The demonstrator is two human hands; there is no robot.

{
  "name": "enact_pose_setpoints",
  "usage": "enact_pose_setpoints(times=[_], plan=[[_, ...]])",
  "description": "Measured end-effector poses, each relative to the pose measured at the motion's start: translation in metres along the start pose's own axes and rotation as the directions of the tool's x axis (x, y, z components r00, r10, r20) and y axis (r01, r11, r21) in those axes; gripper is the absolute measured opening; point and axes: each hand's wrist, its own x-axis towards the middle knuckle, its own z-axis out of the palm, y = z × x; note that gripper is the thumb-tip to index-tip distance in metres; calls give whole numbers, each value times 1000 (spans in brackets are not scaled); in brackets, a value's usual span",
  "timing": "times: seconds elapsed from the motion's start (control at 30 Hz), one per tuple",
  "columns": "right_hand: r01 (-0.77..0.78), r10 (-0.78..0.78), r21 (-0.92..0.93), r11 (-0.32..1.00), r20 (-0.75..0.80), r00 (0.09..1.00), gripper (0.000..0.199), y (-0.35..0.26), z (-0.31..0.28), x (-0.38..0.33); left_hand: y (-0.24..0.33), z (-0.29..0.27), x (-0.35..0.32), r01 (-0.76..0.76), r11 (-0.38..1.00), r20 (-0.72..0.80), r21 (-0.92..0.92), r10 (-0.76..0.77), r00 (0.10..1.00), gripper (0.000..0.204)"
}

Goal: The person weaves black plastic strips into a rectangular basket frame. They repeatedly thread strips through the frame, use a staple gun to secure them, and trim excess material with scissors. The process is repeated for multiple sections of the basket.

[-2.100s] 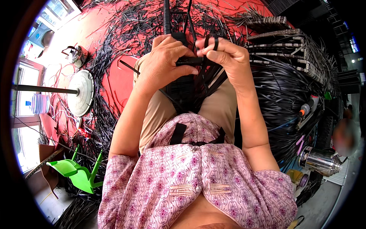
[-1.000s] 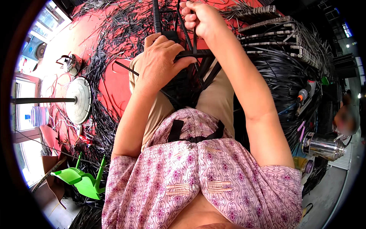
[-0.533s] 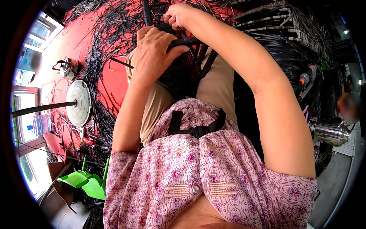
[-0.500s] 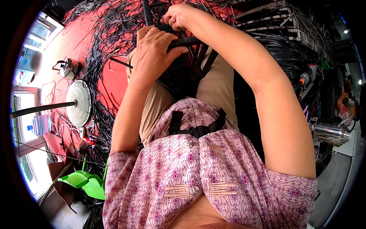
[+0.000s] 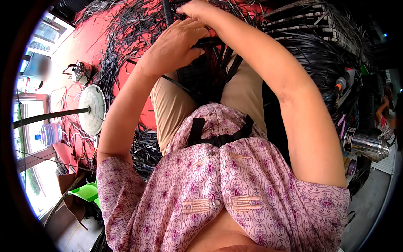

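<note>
Between my knees stands a black frame (image 5: 168, 13) of bars, partly wrapped in black strips. My left hand (image 5: 178, 44) lies over one of its bars, which runs between the thumb and the bent fingers. Beyond it, at the top edge of the picture, my right hand (image 5: 194, 9) is close to the upright post with its fingers drawn together. Whatever those fingertips hold is too small or hidden to make out. The left hand's fingertips come near the right wrist. Below both hands the lower part of the frame is dark and hard to read.
Loose black strips (image 5: 134, 31) litter the red floor (image 5: 94, 40). At left are a kettle (image 5: 81, 72) and a round pale base with a pole (image 5: 93, 110). To the right lie a stacked woven piece (image 5: 300, 23), bundled strips (image 5: 306, 54) and a steel flask (image 5: 366, 145).
My left hand has shifted up and right along the frame, its elbow swinging outward. My right hand has moved slightly up toward the picture's top edge.
</note>
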Motion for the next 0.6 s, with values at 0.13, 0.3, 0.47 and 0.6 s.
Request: enact_pose_setpoints(times=[0.13,0.3,0.47,0.6], plan=[[599,-429,217,771,-519,739,43,-53,-81,-114,-10,0,10,84,991,156,-103,-68,985,42],[738,-501,316,596,-572,649,26,-32,-126,-239,-16,-7,36,176,982,476,-65,-125,871,45],[693,-800,-401,599,-337,496,37,30,-106,-299,-19,-10,45,293,934,613,-205,-111,783,31],[730,-855,-449,515,-210,474,41,48,-85,-306,-14,-16,49,350,919,658,-180,-152,738,28]])
